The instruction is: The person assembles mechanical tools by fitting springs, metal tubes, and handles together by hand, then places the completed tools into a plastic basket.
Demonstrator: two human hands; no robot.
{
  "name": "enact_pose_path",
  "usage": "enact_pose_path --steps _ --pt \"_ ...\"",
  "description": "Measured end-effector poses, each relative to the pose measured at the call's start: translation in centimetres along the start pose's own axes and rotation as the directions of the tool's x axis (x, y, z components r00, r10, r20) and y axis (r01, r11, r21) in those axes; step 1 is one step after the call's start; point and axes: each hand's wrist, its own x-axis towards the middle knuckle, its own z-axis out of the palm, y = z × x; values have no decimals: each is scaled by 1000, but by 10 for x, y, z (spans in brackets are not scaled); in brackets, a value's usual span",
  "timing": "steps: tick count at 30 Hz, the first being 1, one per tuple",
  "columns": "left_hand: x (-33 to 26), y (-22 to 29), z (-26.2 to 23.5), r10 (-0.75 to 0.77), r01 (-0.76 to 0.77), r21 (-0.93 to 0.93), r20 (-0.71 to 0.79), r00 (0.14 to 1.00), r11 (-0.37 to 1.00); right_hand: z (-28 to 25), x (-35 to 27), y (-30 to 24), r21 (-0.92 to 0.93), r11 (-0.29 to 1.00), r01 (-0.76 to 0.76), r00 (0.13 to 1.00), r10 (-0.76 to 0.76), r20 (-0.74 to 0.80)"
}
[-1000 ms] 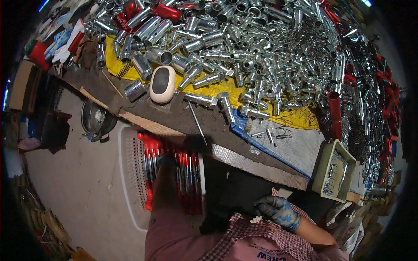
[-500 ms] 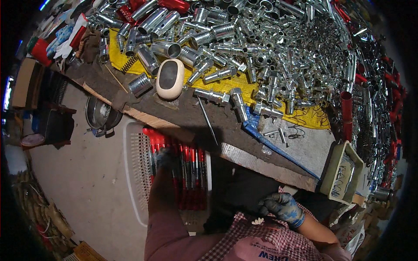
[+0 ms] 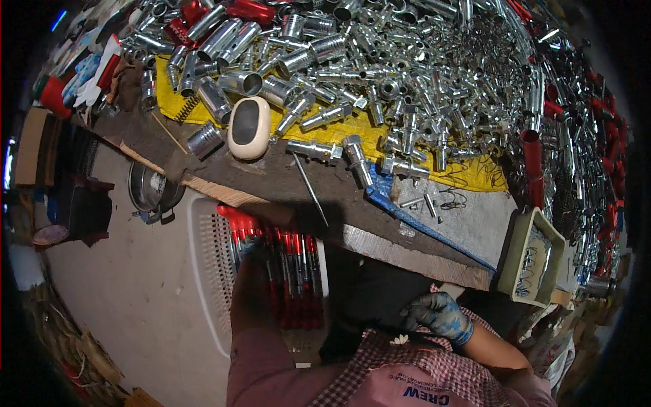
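Note:
My left hand (image 3: 253, 249), in a dark gloved shadow, reaches down into a white plastic basket (image 3: 201, 271) below the bench edge. It is at the left side of a row of long tools with red ends and shiny metal shafts (image 3: 295, 264); their exact kind does not show. The fingers are hidden in the dark, so their grip cannot be made out. My right hand (image 3: 442, 319), in a blue-and-grey stained glove, stays near my lap with its fingers curled in, and nothing shows in it.
A heap of shiny metal fittings (image 3: 407, 88) covers the workbench (image 3: 264, 180) on a yellow cloth (image 3: 475, 176). Near the edge lie a cream oval object (image 3: 249, 129) and a thin metal rod (image 3: 310, 190). A pale tray (image 3: 532, 264) with springs stands right. A metal pan (image 3: 152, 190) sits left, below the bench.
The view has shifted slightly, so the bench things appear a little further left. My left hand remains in the basket by the red-ended tools; my right hand stays curled near my lap.

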Motion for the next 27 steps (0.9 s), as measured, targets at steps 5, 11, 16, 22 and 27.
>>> enact_pose_path --steps 5,11,16,22,27 --pt "0 -43 31 112 -75 -202 182 977 976 -10 3 -4 -24 1000 -15 991 18 131" --pt "8 -47 65 362 -402 -418 -175 916 815 -14 5 9 125 991 -42 994 29 107" --pt "15 1 61 306 -329 -283 -124 944 901 -12 5 5 -21 998 61 994 -58 97" --pt "-11 27 31 -532 558 38 -256 807 829 -8 10 -1 97 993 -60 986 43 164" --pt "-84 82 -85 -400 295 460 150 904 837 -13 2 -1 119 993 26 989 -43 143"
